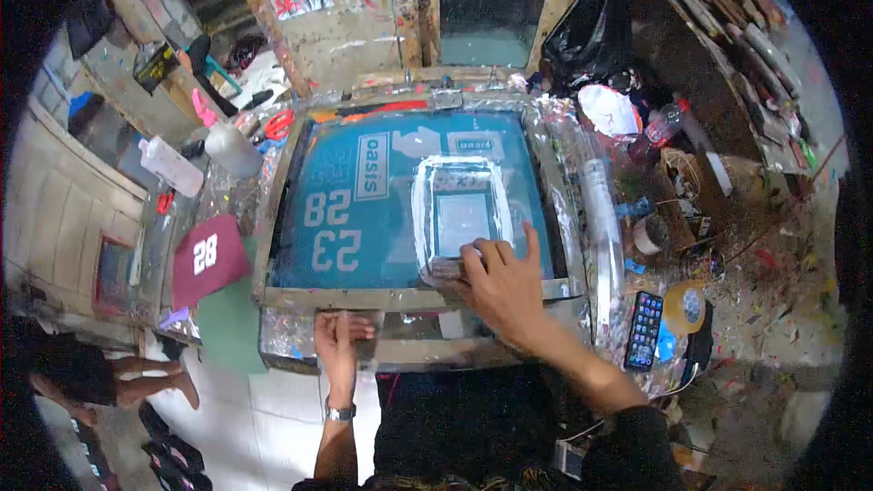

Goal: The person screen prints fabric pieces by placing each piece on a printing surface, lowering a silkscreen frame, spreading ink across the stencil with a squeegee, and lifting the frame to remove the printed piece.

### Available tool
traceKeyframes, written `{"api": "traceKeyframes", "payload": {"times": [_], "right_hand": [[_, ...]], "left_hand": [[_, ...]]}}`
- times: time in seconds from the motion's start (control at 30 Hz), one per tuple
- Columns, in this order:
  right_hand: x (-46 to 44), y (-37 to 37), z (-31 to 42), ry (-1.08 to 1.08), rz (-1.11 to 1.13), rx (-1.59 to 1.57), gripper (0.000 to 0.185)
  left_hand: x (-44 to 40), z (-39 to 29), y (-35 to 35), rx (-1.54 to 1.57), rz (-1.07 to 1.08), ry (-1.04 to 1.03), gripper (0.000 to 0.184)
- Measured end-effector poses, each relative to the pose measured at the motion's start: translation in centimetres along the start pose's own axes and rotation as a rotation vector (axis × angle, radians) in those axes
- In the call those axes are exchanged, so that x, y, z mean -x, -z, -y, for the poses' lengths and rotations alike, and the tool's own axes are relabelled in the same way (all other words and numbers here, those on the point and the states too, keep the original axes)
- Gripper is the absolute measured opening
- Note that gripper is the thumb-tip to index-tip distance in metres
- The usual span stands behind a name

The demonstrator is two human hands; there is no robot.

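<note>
A screen-printing frame (273,259) with teal mesh lies on the worktable. Its stencil shows "oasis" lettering, the numbers 28 and 23, and a pale rectangle (464,218) ringed by thick white ink (502,195). At the lower edge of that ring, my right hand (505,291) is closed on a small greyish piece whose kind I cannot make out; its index finger points up over the mesh. My left hand (341,341) is at the frame's front edge, fingers stretched to the right, slightly blurred, with nothing visible in them.
Left of the frame lie a maroon cloth piece (209,259) printed 28, a green sheet (232,327) and two plastic bottles (171,166). A phone (644,332) and a tape roll (684,307) are at right. A person's legs (155,377) show at lower left.
</note>
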State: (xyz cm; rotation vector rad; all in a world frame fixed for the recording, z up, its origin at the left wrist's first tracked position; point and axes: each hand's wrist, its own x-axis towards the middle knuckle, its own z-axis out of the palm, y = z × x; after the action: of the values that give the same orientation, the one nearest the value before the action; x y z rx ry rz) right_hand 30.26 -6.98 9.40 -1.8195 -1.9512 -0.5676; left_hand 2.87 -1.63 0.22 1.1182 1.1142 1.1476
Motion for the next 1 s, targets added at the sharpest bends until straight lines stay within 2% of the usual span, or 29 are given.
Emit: {"api": "traceKeyframes", "payload": {"times": [0.1, 0.13, 0.2, 0.27, 0.33, 0.37, 0.4, 0.43, 0.47, 0.53, 0.6, 0.63, 0.67, 0.7, 0.73, 0.77, 0.8, 0.83, 0.9, 0.97, 1.0], "right_hand": [[-1.8, 2.9, 1.4, -0.099, -0.107, -0.070, 0.033], [-3.4, 4.0, 1.1, -0.083, -0.145, -0.042, 0.040], [-8.4, 6.3, -0.7, 0.020, -0.314, -0.009, 0.043], [-13.0, 8.2, -1.5, 0.008, -0.314, 0.090, 0.045], [-17.3, 9.6, -3.3, 0.017, -0.344, 0.180, 0.054], [-18.8, 10.1, -4.2, 0.013, -0.343, 0.149, 0.060], [-20.4, 11.5, -4.4, -0.081, -0.202, 0.099, 0.063], [-21.7, 12.7, -4.4, -0.173, -0.060, 0.050, 0.067], [-22.6, 13.0, -4.8, -0.190, -0.066, 0.064, 0.071], [-24.1, 13.9, -5.4, -0.228, -0.013, 0.061, 0.080], [-25.4, 13.8, -7.3, -0.160, -0.040, 0.073, 0.087], [-26.3, 13.4, -7.8, -0.179, -0.106, 0.074, 0.085], [-27.6, 13.2, -9.1, -0.177, -0.056, 0.034, 0.084], [-28.3, 13.5, -8.9, -0.201, -0.063, 0.031, 0.085], [-29.4, 13.3, -10.0, -0.142, -0.077, 0.005, 0.072], [-31.1, 12.2, -12.5, -0.061, -0.095, 0.040, 0.074], [-32.5, 11.9, -12.9, -0.166, -0.031, 0.139, 0.072], [-32.8, 11.5, -13.1, -0.131, -0.061, 0.058, 0.075], [-34.0, 11.2, -15.2, -0.004, -0.063, 0.140, 0.065], [-36.2, 11.4, -15.0, -0.285, 0.020, 0.104, 0.056], [-36.3, 12.6, -14.5, -0.257, 0.182, -0.062, 0.087]], "left_hand": [[-0.9, -3.5, 0.4, 0.036, 0.034, -0.161, 0.023], [-1.4, -6.1, -0.1, -0.005, 0.033, -0.207, 0.021], [-2.8, -11.5, -2.7, -0.075, 0.042, -0.429, 0.024], [-5.5, -12.8, -4.9, -0.082, -0.096, -0.593, 0.033], [-8.5, -12.6, -9.9, -0.107, -0.098, -0.780, 0.046], [-11.2, -10.1, -11.7, -0.091, -0.031, -0.535, 0.058], [-14.0, -7.0, -12.8, -0.526, -0.077, -0.830, 0.074], [-15.1, -5.3, -14.3, -0.655, -0.048, -0.557, 0.083], [-18.1, 0.3, -14.5, -0.992, -0.180, -0.866, 0.081], [-18.0, 3.7, -14.2, -1.396, -0.150, -0.784, 0.061], [-17.0, 3.7, -12.5, -1.215, -0.060, -0.769, 0.040], [-14.0, 1.7, -11.2, -0.970, -0.141, -0.815, 0.028], [-11.9, -1.3, -9.4, -0.771, -0.121, -0.503, 0.024], [-10.2, -2.2, -7.0, -0.712, -0.320, -0.554, 0.025], [-8.4, -3.2, -3.7, -0.706, -0.446, -0.517, 0.024], [-6.6, -4.0, -0.2, -0.689, -0.561, -0.481, 0.024], [-5.1, -4.2, 3.4, -0.481, -0.642, -0.391, 0.023], [-3.9, -4.2, 7.2, -0.263, -0.701, -0.308, 0.023], [-1.8, -4.1, 12.9, -0.204, -0.880, -0.352, 0.021], [-2.3, -2.1, 17.7, 0.026, -0.860, -0.529, 0.021], [-2.2, -0.5, 20.1, 0.005, -0.845, -0.466, 0.026]]}}
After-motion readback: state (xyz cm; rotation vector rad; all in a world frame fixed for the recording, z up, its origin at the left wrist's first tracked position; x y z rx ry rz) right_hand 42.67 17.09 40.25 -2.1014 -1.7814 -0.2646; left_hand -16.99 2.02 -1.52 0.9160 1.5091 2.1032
